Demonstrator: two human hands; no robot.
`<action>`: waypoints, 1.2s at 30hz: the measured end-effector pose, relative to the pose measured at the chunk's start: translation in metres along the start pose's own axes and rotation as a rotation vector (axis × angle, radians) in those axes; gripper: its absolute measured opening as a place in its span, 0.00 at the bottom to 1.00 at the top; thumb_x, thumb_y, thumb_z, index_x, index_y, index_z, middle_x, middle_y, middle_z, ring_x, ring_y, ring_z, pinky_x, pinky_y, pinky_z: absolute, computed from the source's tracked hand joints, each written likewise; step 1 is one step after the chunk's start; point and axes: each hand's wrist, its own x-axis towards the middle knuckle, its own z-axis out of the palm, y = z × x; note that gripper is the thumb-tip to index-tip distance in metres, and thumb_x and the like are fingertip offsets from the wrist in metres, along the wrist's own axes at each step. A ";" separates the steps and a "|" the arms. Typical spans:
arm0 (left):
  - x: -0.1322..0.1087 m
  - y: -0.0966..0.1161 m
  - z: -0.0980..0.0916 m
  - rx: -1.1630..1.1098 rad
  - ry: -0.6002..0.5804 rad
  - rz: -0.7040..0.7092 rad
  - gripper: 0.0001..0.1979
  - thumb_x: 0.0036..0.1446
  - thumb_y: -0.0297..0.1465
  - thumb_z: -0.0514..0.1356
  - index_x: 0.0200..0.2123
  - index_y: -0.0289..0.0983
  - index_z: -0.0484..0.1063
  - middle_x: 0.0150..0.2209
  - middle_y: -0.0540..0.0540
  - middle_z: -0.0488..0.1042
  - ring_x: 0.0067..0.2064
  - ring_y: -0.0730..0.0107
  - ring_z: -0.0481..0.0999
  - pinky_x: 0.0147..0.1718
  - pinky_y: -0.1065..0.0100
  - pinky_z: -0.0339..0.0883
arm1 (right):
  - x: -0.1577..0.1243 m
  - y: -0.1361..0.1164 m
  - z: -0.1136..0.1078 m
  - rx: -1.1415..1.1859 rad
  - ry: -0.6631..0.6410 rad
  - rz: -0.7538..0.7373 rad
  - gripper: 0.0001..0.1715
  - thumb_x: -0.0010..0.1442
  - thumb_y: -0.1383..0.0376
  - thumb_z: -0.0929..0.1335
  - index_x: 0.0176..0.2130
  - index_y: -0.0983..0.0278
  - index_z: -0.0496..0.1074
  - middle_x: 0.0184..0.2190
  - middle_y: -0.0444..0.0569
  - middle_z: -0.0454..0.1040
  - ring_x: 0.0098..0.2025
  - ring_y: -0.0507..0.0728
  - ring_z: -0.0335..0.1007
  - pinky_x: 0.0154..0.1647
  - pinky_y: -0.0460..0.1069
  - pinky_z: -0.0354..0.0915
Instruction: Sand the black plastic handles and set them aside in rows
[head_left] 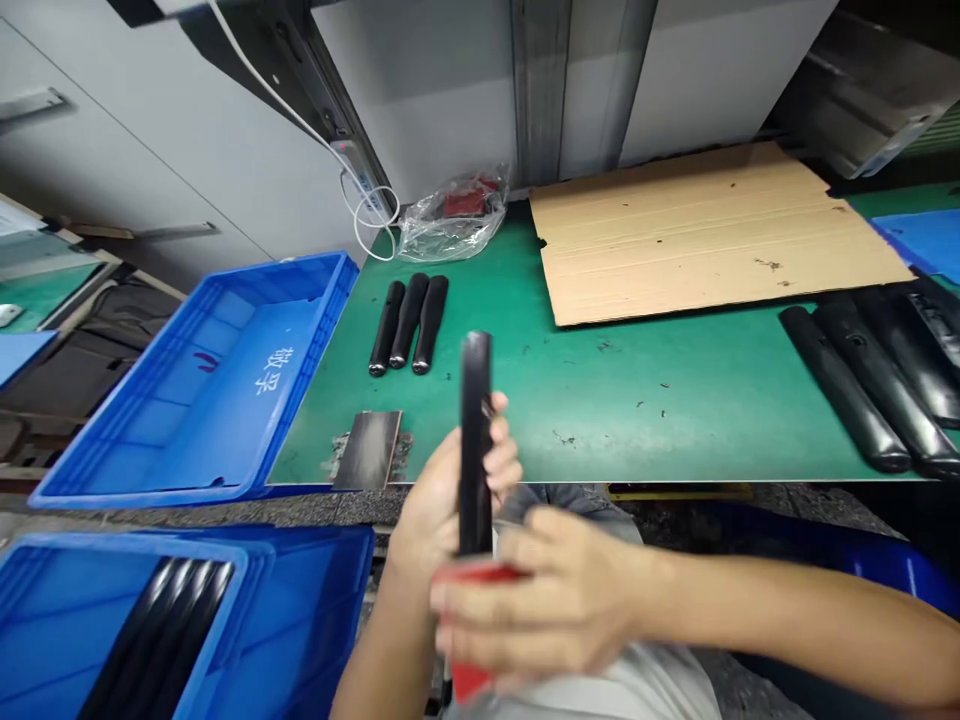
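Note:
My left hand (439,500) is wrapped round a long black handle piece (475,420), holding it upright in front of me below the table's front edge. My right hand (555,600) is closed on a red tool (469,680) at the lower end of the black piece; it is blurred by motion. Three black handles (409,323) lie side by side on the green mat (600,390). More long black parts (870,395) lie at the right edge of the mat.
An empty blue crate (217,390) sits left of the mat. A lower blue crate (112,620) holds several black parts. A cardboard sheet (712,230), a plastic bag (450,220), a white cable (367,215) and a dark plate (369,450) lie on the mat.

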 end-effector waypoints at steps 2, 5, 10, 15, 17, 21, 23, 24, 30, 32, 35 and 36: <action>0.011 0.019 0.003 -0.200 0.043 0.146 0.13 0.74 0.23 0.50 0.49 0.35 0.75 0.28 0.53 0.69 0.24 0.82 0.67 0.24 0.79 0.62 | -0.011 -0.018 0.014 0.132 0.049 -0.037 0.19 0.72 0.56 0.66 0.51 0.60 0.83 0.58 0.43 0.78 0.39 0.56 0.69 0.26 0.51 0.59; 0.018 0.039 0.005 -0.305 0.069 0.363 0.16 0.77 0.29 0.46 0.52 0.33 0.72 0.28 0.53 0.68 0.24 0.79 0.67 0.26 0.74 0.63 | -0.018 -0.033 0.025 0.395 0.316 0.411 0.31 0.67 0.46 0.71 0.62 0.61 0.76 0.64 0.51 0.70 0.46 0.58 0.71 0.35 0.51 0.68; 0.010 0.032 0.013 -0.398 -0.030 0.475 0.35 0.69 0.59 0.46 0.46 0.32 0.70 0.28 0.53 0.62 0.26 0.74 0.65 0.27 0.68 0.64 | 0.013 -0.034 0.030 1.330 0.841 1.206 0.41 0.61 0.59 0.77 0.68 0.45 0.63 0.43 0.46 0.77 0.38 0.55 0.72 0.41 0.51 0.71; 0.012 0.005 0.024 -0.512 0.032 0.332 0.21 0.74 0.47 0.51 0.36 0.36 0.66 0.26 0.53 0.62 0.24 0.78 0.67 0.26 0.74 0.65 | 0.050 -0.022 0.021 1.620 0.998 1.125 0.33 0.55 0.64 0.72 0.60 0.60 0.72 0.37 0.51 0.80 0.42 0.64 0.77 0.50 0.62 0.74; 0.014 -0.004 0.029 -0.500 0.108 0.233 0.16 0.75 0.35 0.49 0.31 0.37 0.62 0.24 0.54 0.63 0.23 0.80 0.67 0.27 0.76 0.67 | 0.056 -0.019 0.015 1.631 1.016 1.110 0.32 0.55 0.66 0.71 0.59 0.61 0.73 0.41 0.53 0.81 0.47 0.66 0.78 0.55 0.64 0.73; 0.011 -0.012 0.040 -0.458 0.203 0.107 0.17 0.71 0.30 0.47 0.26 0.39 0.59 0.21 0.53 0.63 0.22 0.78 0.70 0.26 0.76 0.68 | 0.059 -0.020 0.009 1.637 1.059 1.124 0.32 0.56 0.69 0.70 0.60 0.59 0.73 0.46 0.52 0.81 0.54 0.67 0.77 0.62 0.66 0.70; 0.007 -0.012 0.045 -0.479 0.235 0.072 0.17 0.70 0.29 0.47 0.26 0.39 0.61 0.21 0.52 0.65 0.21 0.78 0.71 0.26 0.76 0.68 | 0.059 -0.022 0.008 1.649 1.067 1.135 0.32 0.57 0.69 0.70 0.61 0.59 0.73 0.47 0.52 0.81 0.56 0.67 0.76 0.63 0.66 0.70; 0.005 -0.012 0.048 -0.495 0.239 0.065 0.17 0.70 0.28 0.47 0.26 0.39 0.62 0.21 0.52 0.66 0.21 0.78 0.71 0.26 0.77 0.69 | 0.058 -0.023 0.008 1.654 1.065 1.142 0.32 0.57 0.69 0.70 0.61 0.59 0.73 0.48 0.52 0.81 0.57 0.67 0.75 0.64 0.66 0.69; 0.004 -0.014 0.043 -0.415 0.223 0.078 0.16 0.68 0.25 0.49 0.27 0.40 0.65 0.21 0.53 0.71 0.24 0.76 0.75 0.31 0.79 0.71 | 0.054 -0.026 0.011 1.676 1.023 1.134 0.32 0.60 0.67 0.70 0.63 0.58 0.71 0.50 0.52 0.81 0.61 0.65 0.73 0.70 0.65 0.63; 0.008 -0.016 0.035 -0.370 0.206 0.094 0.15 0.68 0.26 0.50 0.27 0.41 0.66 0.21 0.52 0.71 0.25 0.75 0.75 0.32 0.78 0.72 | 0.053 -0.026 0.013 1.674 0.996 1.126 0.31 0.61 0.66 0.69 0.63 0.58 0.70 0.50 0.51 0.80 0.61 0.65 0.72 0.69 0.65 0.63; 0.013 -0.017 0.025 -0.305 0.201 0.111 0.14 0.67 0.26 0.51 0.27 0.40 0.66 0.21 0.51 0.70 0.25 0.74 0.75 0.31 0.76 0.72 | 0.052 -0.026 0.014 1.641 0.935 1.084 0.31 0.63 0.63 0.69 0.65 0.56 0.68 0.51 0.51 0.80 0.59 0.66 0.73 0.67 0.65 0.66; 0.013 -0.016 0.025 -0.265 0.212 0.129 0.15 0.68 0.26 0.50 0.27 0.40 0.64 0.21 0.51 0.70 0.24 0.74 0.74 0.30 0.76 0.72 | 0.052 -0.026 0.014 1.625 0.915 1.073 0.32 0.63 0.63 0.69 0.65 0.56 0.68 0.51 0.51 0.79 0.59 0.66 0.74 0.66 0.65 0.66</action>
